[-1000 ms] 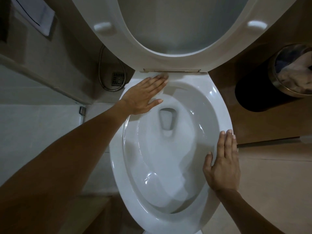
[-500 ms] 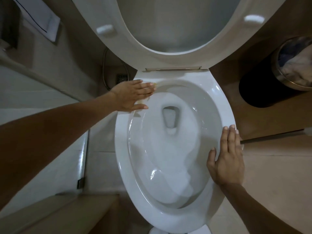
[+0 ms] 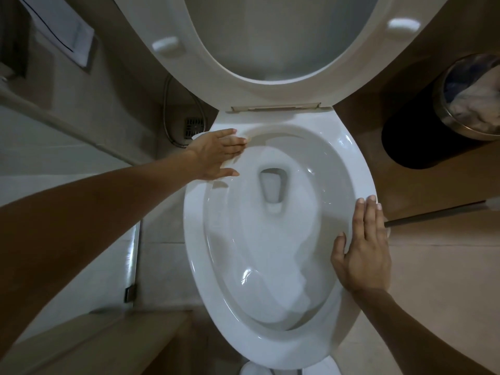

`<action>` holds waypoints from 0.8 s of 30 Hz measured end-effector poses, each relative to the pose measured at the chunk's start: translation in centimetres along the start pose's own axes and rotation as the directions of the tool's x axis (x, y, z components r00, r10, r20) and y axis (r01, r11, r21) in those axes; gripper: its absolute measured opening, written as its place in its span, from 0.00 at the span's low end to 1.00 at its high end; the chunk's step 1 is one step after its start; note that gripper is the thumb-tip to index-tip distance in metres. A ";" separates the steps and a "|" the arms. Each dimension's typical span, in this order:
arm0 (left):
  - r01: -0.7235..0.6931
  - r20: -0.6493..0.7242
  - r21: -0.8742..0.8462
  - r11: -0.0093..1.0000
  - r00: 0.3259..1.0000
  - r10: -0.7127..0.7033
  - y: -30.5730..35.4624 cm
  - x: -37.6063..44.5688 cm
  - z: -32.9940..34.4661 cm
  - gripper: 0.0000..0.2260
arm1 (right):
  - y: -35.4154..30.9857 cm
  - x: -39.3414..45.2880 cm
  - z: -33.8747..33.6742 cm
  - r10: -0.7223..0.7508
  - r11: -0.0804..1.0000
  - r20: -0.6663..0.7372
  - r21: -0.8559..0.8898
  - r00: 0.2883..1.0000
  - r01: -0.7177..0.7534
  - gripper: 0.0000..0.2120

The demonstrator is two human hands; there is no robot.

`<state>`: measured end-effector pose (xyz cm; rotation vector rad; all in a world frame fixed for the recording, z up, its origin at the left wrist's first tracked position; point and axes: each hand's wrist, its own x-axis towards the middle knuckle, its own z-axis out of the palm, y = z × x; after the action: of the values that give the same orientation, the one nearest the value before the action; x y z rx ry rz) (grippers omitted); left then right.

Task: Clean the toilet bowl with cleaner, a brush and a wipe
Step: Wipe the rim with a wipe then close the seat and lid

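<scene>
The raised toilet seat (image 3: 230,77) and the lid behind it are cut off by the top edge of the frame, and the front of the toilet bowl (image 3: 270,347) runs nearly to the bottom edge, where a pale shape below it is too cropped to name. A white wipe (image 3: 230,161) seems to lie under the left hand (image 3: 216,155), though only slivers of it show around the palm, so how it is folded cannot be told. That hand lies flat with straight fingers, pressing on the back-left part of the bowl's rim. The right hand (image 3: 362,255) is also flat and relaxed, resting on the right side of the rim with its fingertips pointing toward the hinge. Water lies over the drain opening inside the bowl. To the right, well apart from the bowl, stands a dark waste bin (image 3: 422,136) with a metal rim, partly cut off, holding crumpled pale material. On the floor at the left, a metal hose (image 3: 167,109) loops around a floor drain (image 3: 193,128), half hidden by the bowl's edge. A flush plate (image 3: 59,31) sits on the wall at upper left.
</scene>
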<state>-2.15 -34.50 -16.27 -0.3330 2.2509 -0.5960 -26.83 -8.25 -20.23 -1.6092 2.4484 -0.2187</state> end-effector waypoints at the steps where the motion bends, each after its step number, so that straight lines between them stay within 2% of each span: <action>1: -0.001 -0.001 0.023 1.000 1.000 0.001 -0.4 0.4 -0.4 0.31 | 0.0 0.0 0.0 0.001 1.000 0.002 -0.003 1.000 -0.001 0.34; 8: 0.000 -0.062 0.073 0.997 0.998 0.005 -1.9 3.5 -3.0 0.28 | -0.1 0.0 -0.1 0.000 1.000 -0.003 0.006 1.000 0.000 0.34; 12: 0.054 -0.077 0.006 0.999 0.996 -0.053 -1.1 2.0 -1.8 0.29 | -0.1 0.0 -0.1 -0.005 1.000 -0.006 0.011 1.000 0.005 0.34; 19: 0.113 0.057 -0.149 0.982 0.993 -0.105 1.9 -2.7 0.1 0.31 | 0.0 -0.1 0.0 -0.007 0.999 -0.016 0.034 1.000 0.008 0.34; 22: 0.071 0.108 -0.251 0.965 0.993 -0.045 2.9 -4.7 -0.2 0.30 | 0.0 0.0 0.0 -0.016 0.999 -0.020 0.037 1.000 0.016 0.35; 24: 0.007 0.124 -0.240 0.971 0.992 0.024 3.3 -5.7 -0.6 0.28 | 0.0 -0.1 0.0 -0.022 0.999 -0.026 0.044 0.999 0.023 0.35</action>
<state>1.12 -29.13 -14.09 -0.4681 2.2032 -0.2881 -26.82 -8.18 -20.23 -1.6266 2.4275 -0.2973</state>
